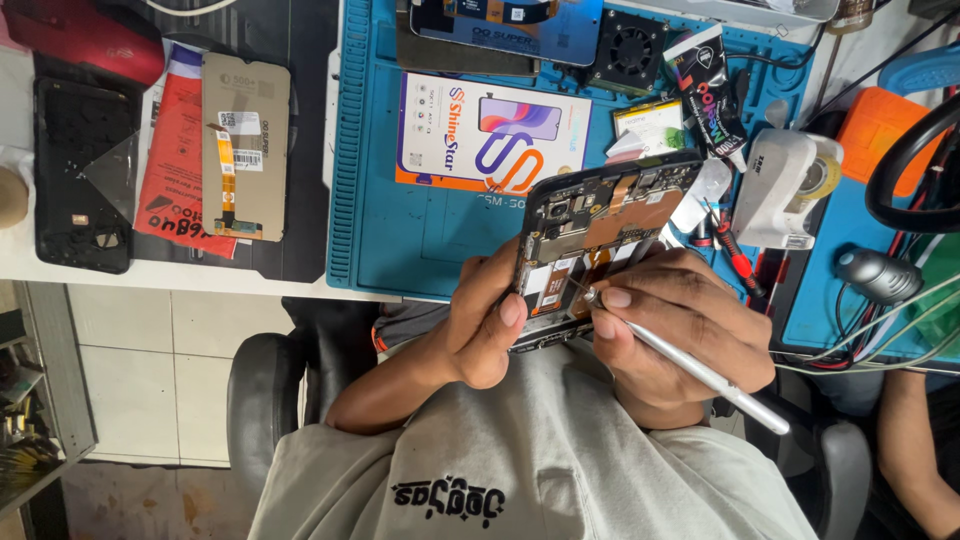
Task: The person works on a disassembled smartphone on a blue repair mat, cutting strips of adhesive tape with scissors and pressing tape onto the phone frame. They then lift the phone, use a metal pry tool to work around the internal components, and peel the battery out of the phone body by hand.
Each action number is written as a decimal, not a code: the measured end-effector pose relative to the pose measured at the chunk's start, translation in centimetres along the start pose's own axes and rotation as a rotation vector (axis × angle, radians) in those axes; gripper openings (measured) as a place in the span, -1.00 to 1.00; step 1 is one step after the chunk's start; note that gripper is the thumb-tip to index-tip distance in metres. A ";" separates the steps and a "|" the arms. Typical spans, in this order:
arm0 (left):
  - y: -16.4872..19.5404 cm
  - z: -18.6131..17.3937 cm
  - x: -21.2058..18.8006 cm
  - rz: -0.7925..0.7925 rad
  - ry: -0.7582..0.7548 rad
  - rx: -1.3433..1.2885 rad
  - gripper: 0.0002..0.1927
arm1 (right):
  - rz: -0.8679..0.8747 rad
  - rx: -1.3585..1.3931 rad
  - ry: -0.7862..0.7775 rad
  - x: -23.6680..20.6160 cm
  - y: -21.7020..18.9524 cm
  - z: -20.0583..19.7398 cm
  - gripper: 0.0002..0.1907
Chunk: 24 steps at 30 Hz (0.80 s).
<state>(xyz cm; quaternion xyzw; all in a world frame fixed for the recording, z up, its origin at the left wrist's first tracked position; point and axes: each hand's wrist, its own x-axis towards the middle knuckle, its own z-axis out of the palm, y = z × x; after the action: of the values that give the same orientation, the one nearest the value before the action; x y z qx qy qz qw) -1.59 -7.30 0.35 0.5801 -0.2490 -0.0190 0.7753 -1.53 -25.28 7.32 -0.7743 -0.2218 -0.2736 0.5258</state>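
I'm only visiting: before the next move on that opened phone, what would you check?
1. Opened phone gripped firmly by left hand: ok.
2. Silver tool pinched in right hand: ok.
3. Tool tip set on the phone's inner board: ok.
4. Exact part under the tip: cannot tell.
5. Phone supported by the blue mat: not ok, it is held above the lap.

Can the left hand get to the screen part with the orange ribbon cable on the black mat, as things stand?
Probably not right away: the left hand is gripping the opened phone. The screen part lies uncovered on the black mat, so the way looks free once the hand lets go.
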 end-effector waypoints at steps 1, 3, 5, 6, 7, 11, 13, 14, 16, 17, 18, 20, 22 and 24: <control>0.0 0.0 0.0 0.015 0.004 0.009 -0.39 | 0.002 -0.001 -0.008 0.0 0.0 0.0 -0.79; -0.1 0.0 0.0 0.022 0.001 0.009 -0.39 | 0.002 0.002 -0.016 0.0 0.0 -0.1 -0.79; 0.0 0.0 0.1 0.022 -0.002 -0.002 -0.39 | -0.009 0.009 -0.018 0.1 0.1 -0.2 -0.79; 0.0 0.0 0.2 0.019 -0.004 -0.014 -0.39 | -0.021 0.013 -0.015 0.1 0.2 -0.2 -0.79; 0.0 0.0 0.2 0.016 -0.006 -0.025 -0.39 | -0.031 0.018 -0.012 0.1 0.3 -0.2 -0.79; 0.2 -0.1 0.3 0.001 -0.020 -0.042 -0.39 | -0.018 0.012 -0.030 0.1 0.3 -0.4 -0.78; 0.2 -0.1 0.3 0.014 -0.027 -0.026 -0.39 | -0.027 0.018 -0.024 0.1 0.3 -0.3 -0.78; 0.2 -0.1 0.3 0.014 -0.027 -0.028 -0.39 | -0.022 0.016 -0.026 0.1 0.3 -0.3 -0.78; 0.1 -0.1 0.3 0.013 -0.027 -0.033 -0.39 | -0.013 0.013 -0.029 0.1 0.3 -0.4 -0.78; 0.0 -0.1 0.2 0.023 -0.024 -0.034 -0.39 | -0.012 0.010 -0.029 0.1 0.3 -0.4 -0.78; 0.0 0.0 0.2 0.033 -0.023 -0.035 -0.40 | -0.011 0.008 -0.029 0.1 0.3 -0.4 -0.78; -0.1 0.0 0.2 0.048 -0.018 -0.023 -0.41 | -0.017 0.008 -0.033 0.1 0.3 -0.5 -0.78; -0.1 -0.1 0.1 0.058 -0.013 0.001 -0.42 | -0.031 0.013 -0.041 0.2 0.4 -0.5 -0.78; -0.2 -0.1 0.1 0.049 -0.015 -0.009 -0.41 | -0.023 0.018 -0.038 0.1 0.4 -0.5 -0.78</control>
<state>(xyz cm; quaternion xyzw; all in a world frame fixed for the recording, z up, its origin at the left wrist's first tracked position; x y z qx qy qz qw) -1.42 -7.32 0.23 0.5700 -0.2689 -0.0055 0.7764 -1.30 -25.88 7.30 -0.7720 -0.2431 -0.2629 0.5252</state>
